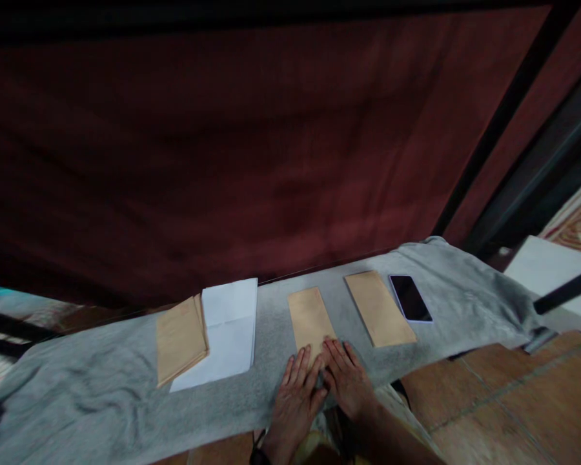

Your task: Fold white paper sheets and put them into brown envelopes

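On the cloth-covered tabletop, toward its near edge, a brown envelope lay flat with its near end under both hands. The left hand and the right hand rested palms down, fingers straight and slightly spread, their tips on the paper; neither was curled around anything. The thumbs lay close together, though whether they touched was hard to tell.

The brown envelope looked light and thin, probably stiff enough to keep its shape yet easy to crease. Its smooth face would likely slip over the grey cloth, which might ruck up beneath it, so flat fingertips seemed suited to steadying it. For lifting, the long side edges or the uncovered far corners appeared the best places, pinched gently between thumb and finger; a hard squeeze across the middle could have left a bend.

To the left, a fanned stack of envelopes partly covered white sheets. To the right, a second envelope lay just beside a phone.
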A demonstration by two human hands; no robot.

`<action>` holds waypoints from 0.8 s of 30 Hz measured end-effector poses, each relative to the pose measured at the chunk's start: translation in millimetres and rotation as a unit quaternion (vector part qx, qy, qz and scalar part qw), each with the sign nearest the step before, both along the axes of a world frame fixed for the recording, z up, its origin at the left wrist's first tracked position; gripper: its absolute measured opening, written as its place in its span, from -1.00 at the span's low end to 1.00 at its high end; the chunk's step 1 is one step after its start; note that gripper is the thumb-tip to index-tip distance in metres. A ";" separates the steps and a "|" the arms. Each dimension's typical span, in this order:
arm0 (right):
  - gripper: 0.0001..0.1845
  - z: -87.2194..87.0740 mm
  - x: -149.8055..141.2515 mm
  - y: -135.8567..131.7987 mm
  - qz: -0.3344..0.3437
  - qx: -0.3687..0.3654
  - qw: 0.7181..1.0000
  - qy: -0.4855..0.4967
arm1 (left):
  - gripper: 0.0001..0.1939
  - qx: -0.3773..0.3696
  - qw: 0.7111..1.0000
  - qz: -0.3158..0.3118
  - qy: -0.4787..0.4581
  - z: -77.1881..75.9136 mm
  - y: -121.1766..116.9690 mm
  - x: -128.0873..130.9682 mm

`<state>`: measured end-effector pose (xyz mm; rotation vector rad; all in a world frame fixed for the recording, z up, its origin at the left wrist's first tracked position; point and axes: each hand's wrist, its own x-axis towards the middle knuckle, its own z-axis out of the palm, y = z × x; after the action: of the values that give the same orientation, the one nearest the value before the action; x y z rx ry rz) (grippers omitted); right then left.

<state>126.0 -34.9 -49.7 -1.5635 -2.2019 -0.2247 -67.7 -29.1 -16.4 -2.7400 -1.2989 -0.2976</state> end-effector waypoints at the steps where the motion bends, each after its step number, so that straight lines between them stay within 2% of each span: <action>1: -0.40 0.0 0.5 -0.8 -0.008 0.004 1.000 0.001 | -0.32 0.009 1.000 0.002 0.008 -1.8 -1.5 -2.1; 6: -0.39 1.2 11.7 -9.4 -0.033 0.026 0.999 0.000 | -0.30 0.024 1.000 0.007 0.016 -9.5 -5.9 -8.8; 12: -0.42 3.9 17.8 -16.4 -0.050 0.038 0.998 0.020 | -0.29 0.030 0.999 0.006 0.016 -5.8 -6.8 -8.4; 14: -0.41 6.6 10.0 -16.6 -0.038 0.031 0.998 0.026 | -0.29 0.032 0.999 0.004 0.015 -5.2 -6.6 -8.1; 18: -0.44 11.5 -12.5 -17.9 0.033 0.011 0.999 0.029 | -0.30 0.032 0.999 0.003 0.019 -5.5 -6.2 -8.7; 21: -0.45 11.7 -18.6 -19.4 0.031 0.015 0.999 0.035 | -0.30 0.033 0.999 0.001 0.025 -4.6 -6.2 -9.3; 24: -0.43 7.8 -8.5 -20.2 0.022 0.012 0.999 0.020 | -0.27 0.032 0.999 0.001 0.029 -3.1 -6.3 -9.4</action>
<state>117.5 -55.1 -41.9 -1.4917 -2.1927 -0.2022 -77.2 -35.3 -19.5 -2.6728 -1.2558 -0.2522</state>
